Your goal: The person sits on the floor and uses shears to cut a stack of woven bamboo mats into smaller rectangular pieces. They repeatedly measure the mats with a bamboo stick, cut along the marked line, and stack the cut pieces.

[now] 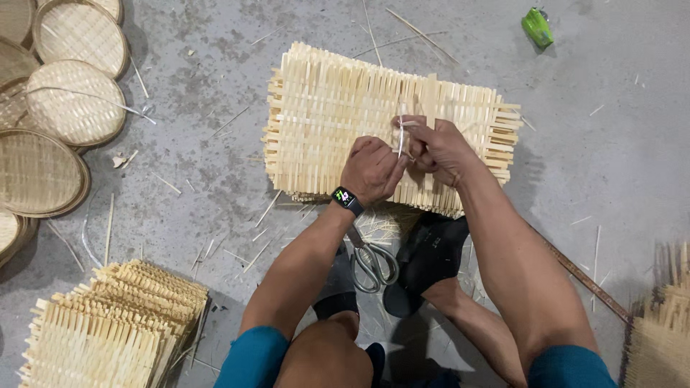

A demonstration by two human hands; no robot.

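While both hands close on a thin pale tie strip (401,133), the left hand (372,169) pinching its lower part and the right hand (436,147) gripping beside it, the stack of woven bamboo mats (323,122) lies flat on the concrete floor (208,172) under them. The mats look light, stiff and springy, with splintery edges; the strip seems flexible, best gripped near its ends. Scissors (371,262) lie by the feet.
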